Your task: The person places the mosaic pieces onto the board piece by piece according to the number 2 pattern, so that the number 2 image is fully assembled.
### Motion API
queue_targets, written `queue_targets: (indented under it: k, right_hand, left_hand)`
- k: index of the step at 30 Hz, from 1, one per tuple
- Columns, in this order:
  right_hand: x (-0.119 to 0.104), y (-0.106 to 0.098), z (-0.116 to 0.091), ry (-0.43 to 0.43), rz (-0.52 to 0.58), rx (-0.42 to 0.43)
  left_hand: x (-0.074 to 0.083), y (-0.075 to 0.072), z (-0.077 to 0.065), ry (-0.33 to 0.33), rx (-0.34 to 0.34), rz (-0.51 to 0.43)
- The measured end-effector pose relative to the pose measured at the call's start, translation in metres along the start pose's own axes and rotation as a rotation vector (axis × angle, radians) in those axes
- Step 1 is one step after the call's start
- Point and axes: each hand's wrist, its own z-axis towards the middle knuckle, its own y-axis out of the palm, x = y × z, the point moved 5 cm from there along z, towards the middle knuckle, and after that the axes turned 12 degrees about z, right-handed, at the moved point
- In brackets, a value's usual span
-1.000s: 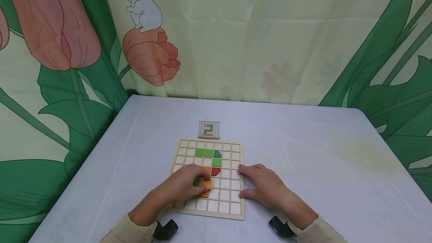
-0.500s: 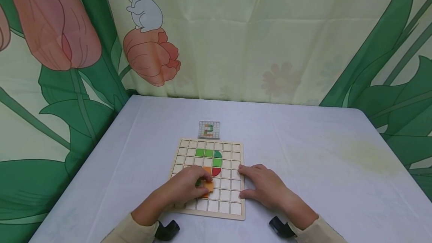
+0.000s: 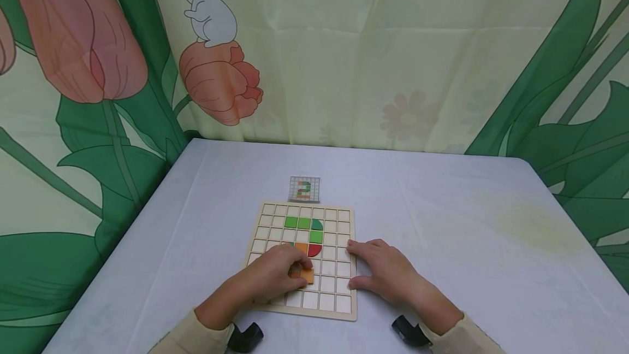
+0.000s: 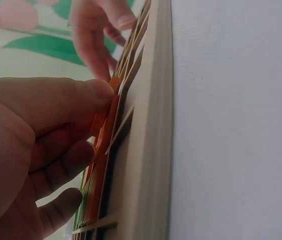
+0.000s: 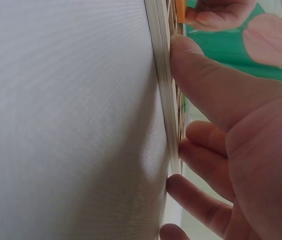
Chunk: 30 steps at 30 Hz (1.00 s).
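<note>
A wooden grid board (image 3: 342,304) lies on the table, with coloured tiles set in some cells. My left hand (image 3: 270,275) pinches an orange square tile (image 3: 308,276) between thumb and fingers, low over the board's lower middle. In the left wrist view, the thumb presses on this tile (image 4: 115,84), and other orange tiles (image 4: 97,185) sit in the grid below. Along the board's right edge my right hand (image 3: 388,272) rests its thumb and fingertips, spread apart. Further up the grid are green squares (image 3: 304,223), a green rounded tile (image 3: 316,224) and a red rounded tile (image 3: 314,250).
Behind the board lies a small pattern card (image 3: 304,189) showing a coloured figure on a grid. A white cloth covers the table (image 3: 442,223). A curtain (image 3: 344,70) printed with tulips and a white animal hangs behind. Black devices (image 3: 245,337) show near both wrists.
My left hand has slid slightly right and toward me, carrying the orange tile one cell or so over. My right hand and the board stay put.
</note>
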Motion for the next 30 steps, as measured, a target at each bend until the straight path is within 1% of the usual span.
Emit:
queue_targets:
  k: [7, 12, 25, 30]
  right_hand:
    - [-0.0002, -0.0007, 0.0008, 0.013, 0.001, 0.0]
    - [-0.0006, -0.0014, 0.001, 0.009, 0.001, 0.002]
    - [-0.0003, -0.0012, 0.0017, 0.04, 0.018, -0.01]
    - [0.0, -0.0007, 0.0004, 0.03, 0.029, -0.01]
  left_hand:
    - [0.002, 0.0017, 0.0026, 0.036, 0.008, 0.017]
    - [0.0018, 0.0028, 0.0037, 0.034, 0.007, 0.018]
    - [0.0012, 0.0052, 0.0045, 0.013, -0.016, -0.03]
    - [0.002, 0.0066, 0.0043, 0.017, -0.028, -0.039]
